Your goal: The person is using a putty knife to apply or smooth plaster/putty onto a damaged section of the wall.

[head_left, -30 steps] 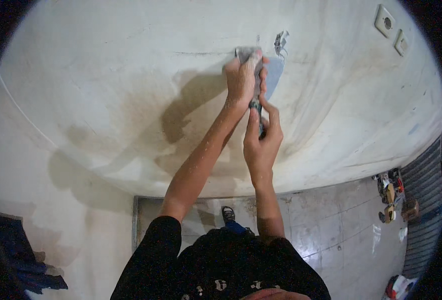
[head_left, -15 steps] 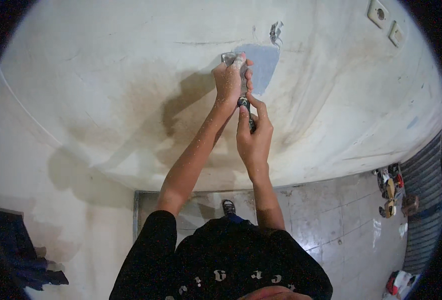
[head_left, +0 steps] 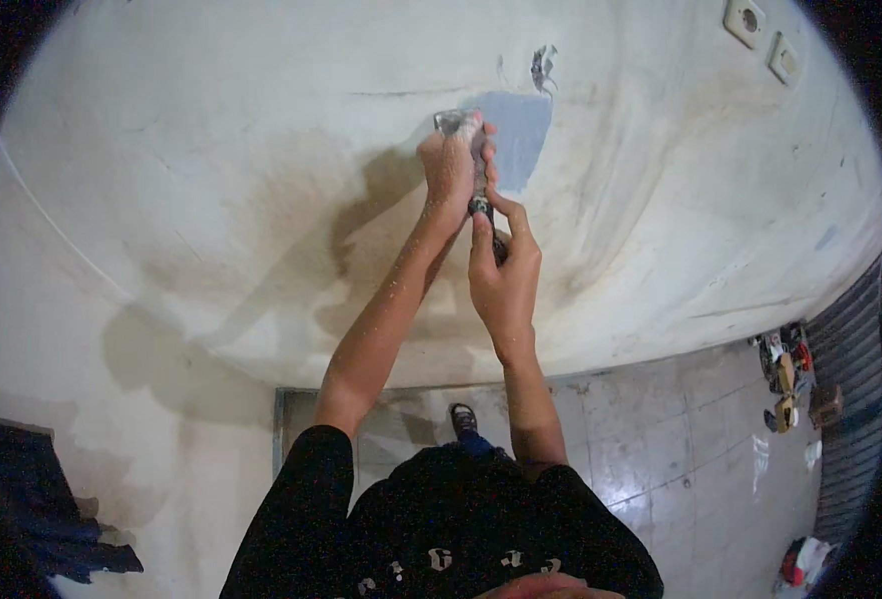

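Right now, the scraper (head_left: 480,182) sits at the left edge of the grey patch (head_left: 521,135), left hand (head_left: 448,172) gripping its blade (head_left: 453,121), right hand (head_left: 504,278) (below the patch) grasping its handle (head_left: 480,207); even pressure at a shallow angle should work best.

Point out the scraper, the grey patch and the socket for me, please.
Scraper (head_left: 480,174), head view: lower part of its blade.
Grey patch (head_left: 521,140), head view: middle of its surface.
Socket (head_left: 747,21), head view: round middle of its plate.
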Motion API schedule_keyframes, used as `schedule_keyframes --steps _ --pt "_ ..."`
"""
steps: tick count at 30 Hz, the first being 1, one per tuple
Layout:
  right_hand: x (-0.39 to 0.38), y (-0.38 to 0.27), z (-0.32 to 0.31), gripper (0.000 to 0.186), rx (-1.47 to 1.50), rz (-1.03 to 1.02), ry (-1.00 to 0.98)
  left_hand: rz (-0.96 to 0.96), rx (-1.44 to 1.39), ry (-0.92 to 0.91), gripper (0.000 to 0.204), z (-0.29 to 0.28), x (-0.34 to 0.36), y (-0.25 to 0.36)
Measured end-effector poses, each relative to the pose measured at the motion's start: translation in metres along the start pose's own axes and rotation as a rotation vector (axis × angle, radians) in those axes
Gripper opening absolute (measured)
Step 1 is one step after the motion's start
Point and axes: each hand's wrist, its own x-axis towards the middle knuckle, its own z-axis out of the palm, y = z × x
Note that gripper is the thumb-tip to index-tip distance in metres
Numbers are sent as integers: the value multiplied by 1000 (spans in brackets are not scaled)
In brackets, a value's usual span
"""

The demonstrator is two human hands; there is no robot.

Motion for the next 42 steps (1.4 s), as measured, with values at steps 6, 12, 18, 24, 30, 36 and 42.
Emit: schedule_keyframes --steps 6,12,18,24,30,36,42 --pt "7 -2 5 21 -18 -137 44 18 -68 3 29 3 3 14" --pt "-2 1 8 22 6 -24 9 31 -113 38 25 -4 5 13" --pt "-6 8 15 23 -5 -56 37 12 -79 34 25 -8 6 9" --pt "-9 0 12 23 -29 -7 16 -97 1 29 30 -12 -1 10" --pt "-13 -9 11 23 35 19 5 -1 -117 53 25 -10 -2 9" --pt "-3 -20 10 23 -62 92 -34 1 -109 -10 27 -11 9 15" --pt "-2 -4 14 23 9 -72 83 -16 -107 -13 25 0 6 19"
